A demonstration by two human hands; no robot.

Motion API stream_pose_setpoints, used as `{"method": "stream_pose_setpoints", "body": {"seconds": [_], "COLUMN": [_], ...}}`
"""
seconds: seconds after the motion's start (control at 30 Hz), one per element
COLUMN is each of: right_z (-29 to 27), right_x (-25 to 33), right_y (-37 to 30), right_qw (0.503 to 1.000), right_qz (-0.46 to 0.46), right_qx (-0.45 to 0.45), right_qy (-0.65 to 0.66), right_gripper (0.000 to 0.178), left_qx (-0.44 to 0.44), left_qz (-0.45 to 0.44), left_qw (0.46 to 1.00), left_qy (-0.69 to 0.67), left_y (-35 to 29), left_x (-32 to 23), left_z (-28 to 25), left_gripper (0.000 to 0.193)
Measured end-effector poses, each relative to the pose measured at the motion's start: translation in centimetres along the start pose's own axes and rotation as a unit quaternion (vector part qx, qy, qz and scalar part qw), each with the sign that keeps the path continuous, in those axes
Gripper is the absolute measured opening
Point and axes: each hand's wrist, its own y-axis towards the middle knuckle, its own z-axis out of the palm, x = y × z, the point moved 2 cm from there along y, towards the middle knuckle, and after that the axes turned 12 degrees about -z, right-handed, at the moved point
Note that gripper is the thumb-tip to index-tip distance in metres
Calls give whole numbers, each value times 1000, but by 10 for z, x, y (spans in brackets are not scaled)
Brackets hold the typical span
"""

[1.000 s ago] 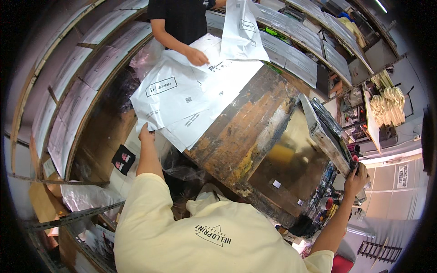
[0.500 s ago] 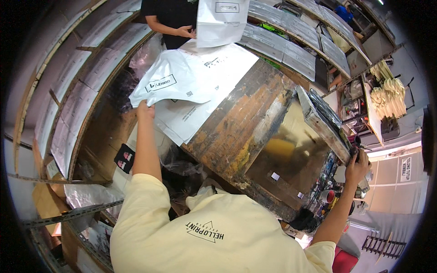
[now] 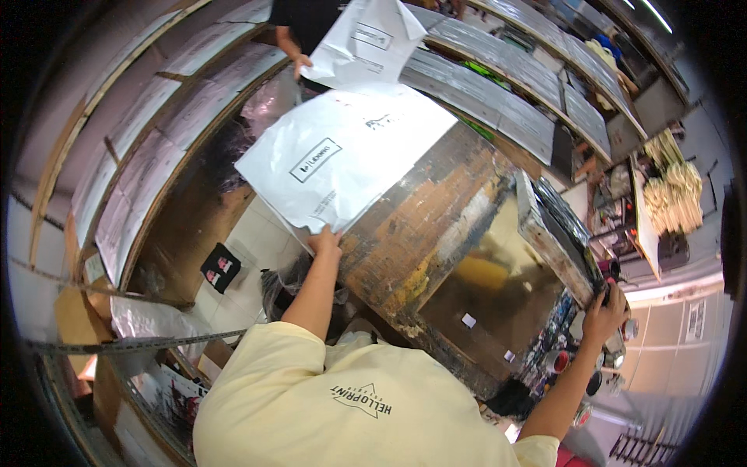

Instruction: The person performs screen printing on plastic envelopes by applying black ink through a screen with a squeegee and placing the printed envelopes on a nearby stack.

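A white plastic bag [image 3: 311,167] with black printing lies nearly flat on the far left of the worktable, on top of other white bags. Its near corner is pinched in my left hand [image 3: 325,241]. On the right, a screen-printing frame [image 3: 548,241] stands tilted up from the table, with dark material along its upper side. My right hand [image 3: 608,313] is closed round the frame's near end; the exact grip is partly hidden by the fingers. Beneath the raised frame is a dark glossy panel [image 3: 498,311] with two small white paper pieces.
Across the table a co-worker's hand [image 3: 302,64] holds another white bag [image 3: 369,43]. Racks of white bags [image 3: 490,93] run along the back and left. Ink pots [image 3: 557,361] crowd the table's right edge. A black printed cloth [image 3: 221,268] lies on the floor.
My left hand has moved right and nearer, drawing the lifted bag corner down so the bag spreads flatter. The co-worker's bag has tilted. My right hand stays on the frame.
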Motion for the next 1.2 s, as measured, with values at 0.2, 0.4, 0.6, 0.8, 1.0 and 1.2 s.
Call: {"method": "stream_pose_setpoints", "body": {"seconds": [0.2,0.4,0.6,0.8,1.0,1.2], "right_z": [0,-6,-10,-16,-19,-23], "right_x": [2,7,6,8,10,14], "right_y": [0,-2,6,12,11,14], "right_qw": [999,1000,999,999,999,998], "right_qz": [-13,-19,9,3,-15,-1], "right_qx": [-14,1,2,5,21,41], "right_qy": [48,19,53,48,35,53], "right_gripper": [39,45,39,39,43,40], "left_qx": [31,-179,-323,-173,-313,-323], "left_qz": [17,231,274,219,285,327], "left_qw": [979,808,758,885,779,673], "left_qy": [200,511,496,374,462,579], "left_y": [-10,-21,39,111,76,62], "left_x": [-8,-65,-115,-151,-155,-169], "left_z": [-24,-56,-3,3,23,44], "left_gripper": [37,88,133,110,84,51]}}
